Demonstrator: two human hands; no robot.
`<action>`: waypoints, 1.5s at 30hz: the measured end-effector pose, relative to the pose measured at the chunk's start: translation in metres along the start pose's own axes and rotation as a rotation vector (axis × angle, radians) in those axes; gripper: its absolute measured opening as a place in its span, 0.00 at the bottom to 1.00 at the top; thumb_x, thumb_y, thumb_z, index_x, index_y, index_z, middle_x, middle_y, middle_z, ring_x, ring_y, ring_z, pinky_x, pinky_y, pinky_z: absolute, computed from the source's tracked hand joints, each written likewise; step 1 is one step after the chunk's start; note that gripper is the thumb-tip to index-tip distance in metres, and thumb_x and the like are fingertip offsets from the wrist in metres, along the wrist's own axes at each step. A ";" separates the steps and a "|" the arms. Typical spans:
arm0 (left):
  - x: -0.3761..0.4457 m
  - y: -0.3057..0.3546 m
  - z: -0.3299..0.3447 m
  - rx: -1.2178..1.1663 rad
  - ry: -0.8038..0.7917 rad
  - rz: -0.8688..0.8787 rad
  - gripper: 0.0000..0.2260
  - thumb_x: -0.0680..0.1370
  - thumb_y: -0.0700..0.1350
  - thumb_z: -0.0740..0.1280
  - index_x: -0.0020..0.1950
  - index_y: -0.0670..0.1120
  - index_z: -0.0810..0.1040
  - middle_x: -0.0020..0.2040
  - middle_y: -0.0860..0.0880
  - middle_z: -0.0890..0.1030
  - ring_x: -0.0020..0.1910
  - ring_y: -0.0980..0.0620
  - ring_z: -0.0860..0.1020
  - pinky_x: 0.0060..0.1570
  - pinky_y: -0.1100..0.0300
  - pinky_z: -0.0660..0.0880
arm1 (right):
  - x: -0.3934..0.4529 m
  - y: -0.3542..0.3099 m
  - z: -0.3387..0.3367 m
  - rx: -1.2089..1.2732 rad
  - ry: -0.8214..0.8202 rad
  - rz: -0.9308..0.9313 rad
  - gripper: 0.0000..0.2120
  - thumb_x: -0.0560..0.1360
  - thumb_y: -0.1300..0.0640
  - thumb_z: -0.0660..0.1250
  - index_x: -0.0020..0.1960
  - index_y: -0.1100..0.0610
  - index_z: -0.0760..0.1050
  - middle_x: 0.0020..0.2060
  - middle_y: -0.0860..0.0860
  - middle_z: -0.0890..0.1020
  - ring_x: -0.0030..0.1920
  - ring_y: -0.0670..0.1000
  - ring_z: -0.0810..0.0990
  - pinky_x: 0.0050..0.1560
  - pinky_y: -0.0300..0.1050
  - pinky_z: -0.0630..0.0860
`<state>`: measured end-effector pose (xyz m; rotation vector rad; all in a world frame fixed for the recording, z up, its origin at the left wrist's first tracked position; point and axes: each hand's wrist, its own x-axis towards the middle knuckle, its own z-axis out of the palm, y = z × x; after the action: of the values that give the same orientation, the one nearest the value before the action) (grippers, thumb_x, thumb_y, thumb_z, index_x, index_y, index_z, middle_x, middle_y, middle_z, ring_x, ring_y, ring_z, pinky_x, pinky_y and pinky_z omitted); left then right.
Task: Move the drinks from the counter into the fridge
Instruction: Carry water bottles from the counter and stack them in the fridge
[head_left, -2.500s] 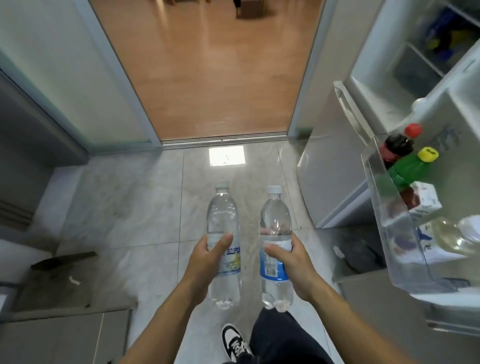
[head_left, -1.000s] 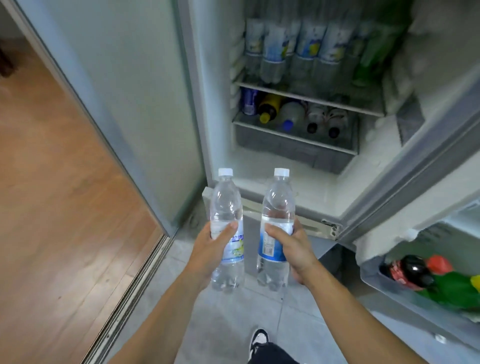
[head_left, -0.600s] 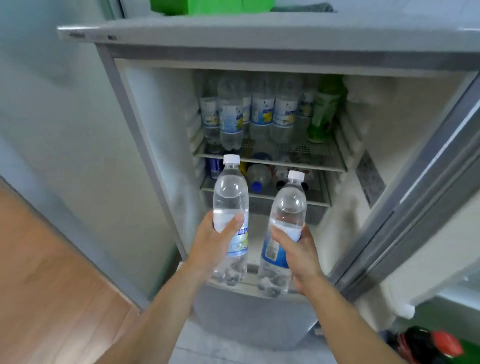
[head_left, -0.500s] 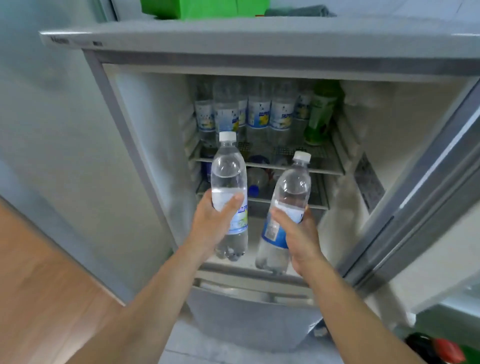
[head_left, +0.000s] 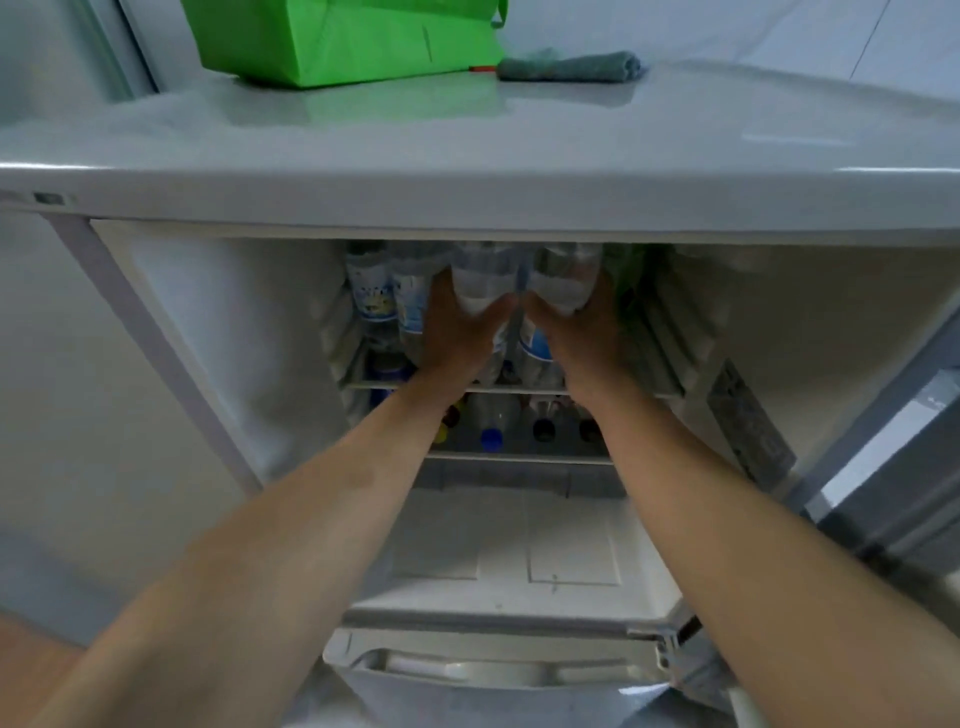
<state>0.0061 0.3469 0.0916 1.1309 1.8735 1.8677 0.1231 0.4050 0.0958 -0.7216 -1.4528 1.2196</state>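
Both my arms reach deep into the open fridge (head_left: 249, 332). My left hand (head_left: 457, 332) is wrapped around a clear water bottle (head_left: 480, 283) with a white and yellow label. My right hand (head_left: 576, 327) grips a second clear water bottle (head_left: 563, 280) with a blue label. The two bottles stand side by side at the front of the upper wire shelf (head_left: 613, 391); their caps are hidden behind the fridge's top edge. Other water bottles (head_left: 382, 296) stand to the left on that shelf.
Below, a second shelf (head_left: 519, 457) holds bottles lying with caps facing out. A green bag (head_left: 343, 36) and a folded grey-blue cloth (head_left: 571, 65) lie on the fridge top (head_left: 467, 150). The open door (head_left: 893, 452) is at right. The freezer drawer handle (head_left: 493, 670) is at the bottom.
I turned from the doorway to the fridge, raised both bottles and pushed them forward onto the upper shelf. My view has moved closer and the fridge top now hides the bottle caps.
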 end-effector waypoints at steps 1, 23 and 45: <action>0.006 -0.003 0.003 0.009 -0.008 0.003 0.29 0.73 0.51 0.75 0.70 0.46 0.70 0.65 0.47 0.78 0.63 0.49 0.77 0.63 0.47 0.75 | 0.008 0.005 0.002 -0.002 -0.010 0.013 0.30 0.72 0.60 0.76 0.70 0.56 0.68 0.60 0.48 0.80 0.56 0.39 0.80 0.53 0.32 0.78; -0.004 -0.045 -0.014 0.413 0.124 0.135 0.22 0.71 0.50 0.77 0.56 0.40 0.74 0.51 0.42 0.83 0.51 0.44 0.81 0.49 0.50 0.78 | 0.001 0.039 0.017 -0.422 0.013 0.163 0.25 0.76 0.56 0.72 0.70 0.53 0.67 0.64 0.51 0.78 0.63 0.51 0.78 0.63 0.50 0.76; -0.073 -0.087 -0.037 0.129 -0.010 0.229 0.06 0.79 0.44 0.65 0.49 0.45 0.81 0.39 0.51 0.81 0.38 0.56 0.78 0.41 0.69 0.72 | -0.048 0.060 0.003 -0.366 0.270 0.078 0.12 0.75 0.53 0.70 0.34 0.49 0.73 0.27 0.39 0.77 0.30 0.36 0.75 0.29 0.28 0.66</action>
<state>0.0009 0.2825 -0.0085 1.4494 1.9545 1.8735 0.1225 0.3790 0.0234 -1.1542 -1.4428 0.8789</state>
